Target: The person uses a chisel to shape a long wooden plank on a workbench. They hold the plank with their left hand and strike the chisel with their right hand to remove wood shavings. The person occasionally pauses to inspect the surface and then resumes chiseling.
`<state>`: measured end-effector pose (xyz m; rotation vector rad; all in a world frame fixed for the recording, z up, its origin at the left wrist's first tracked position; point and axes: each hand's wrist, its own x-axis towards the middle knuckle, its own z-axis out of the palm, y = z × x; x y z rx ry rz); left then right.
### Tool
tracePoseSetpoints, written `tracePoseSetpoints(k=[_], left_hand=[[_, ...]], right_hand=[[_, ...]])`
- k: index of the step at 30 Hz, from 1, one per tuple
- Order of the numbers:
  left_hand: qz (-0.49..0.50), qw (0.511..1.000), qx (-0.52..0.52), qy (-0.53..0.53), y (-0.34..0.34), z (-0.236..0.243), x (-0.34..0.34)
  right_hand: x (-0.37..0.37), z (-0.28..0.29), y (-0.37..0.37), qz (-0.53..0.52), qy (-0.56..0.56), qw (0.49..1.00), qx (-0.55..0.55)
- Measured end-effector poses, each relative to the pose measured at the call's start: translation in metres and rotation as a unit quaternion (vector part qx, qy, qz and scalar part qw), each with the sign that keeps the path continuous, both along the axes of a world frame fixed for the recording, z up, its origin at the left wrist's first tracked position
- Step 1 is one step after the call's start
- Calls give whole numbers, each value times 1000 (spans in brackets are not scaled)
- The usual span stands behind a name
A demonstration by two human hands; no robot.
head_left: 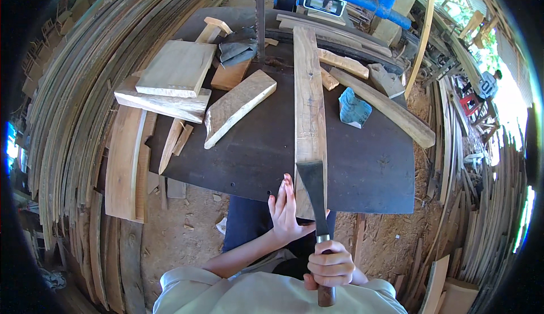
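Observation:
A long, narrow wooden board (309, 104) lies lengthwise on the dark tabletop, its near end pointing at me. My left hand (285, 215) is at that near end, on the left. Its fingers are stretched out along the board's left edge, and part of the thumb is hidden behind the board's end. In my right hand (331, 264) is the wooden handle of a chisel (313, 183). The chisel's dark, flared blade lies over the near part of the board, the wide end away from me; I cannot tell whether it touches the wood.
A thin upright saw blade (260, 19) rises at the table's far side. Wooden blocks (241, 104) lie left on the dark table (368, 183); blue sandpaper (355, 108) and a curved wooden piece (391, 107) lie right. Behind, a phone (324, 4) sits beside blue machinery. Stacked planks (73, 98) line the left.

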<state>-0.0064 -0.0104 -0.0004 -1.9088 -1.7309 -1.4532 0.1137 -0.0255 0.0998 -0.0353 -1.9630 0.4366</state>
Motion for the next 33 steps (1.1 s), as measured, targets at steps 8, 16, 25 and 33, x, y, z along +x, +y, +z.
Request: tracePoseSetpoints(k=[8, 16, 25, 33], left_hand=[[7, 997, -79, -18, -6, -1, 0], [12, 1000, -8, -27, 0, 7, 2], [18, 998, -52, -11, -6, 4, 0], [19, 1000, -9, -17, -2, 4, 2]], right_hand=[[-20, -3, 35, -42, 20, 999, 8], [-3, 2, 6, -5, 0, 1000, -26], [-23, 6, 40, -31, 29, 999, -32], [-18, 4, 27, -19, 32, 999, -32]])
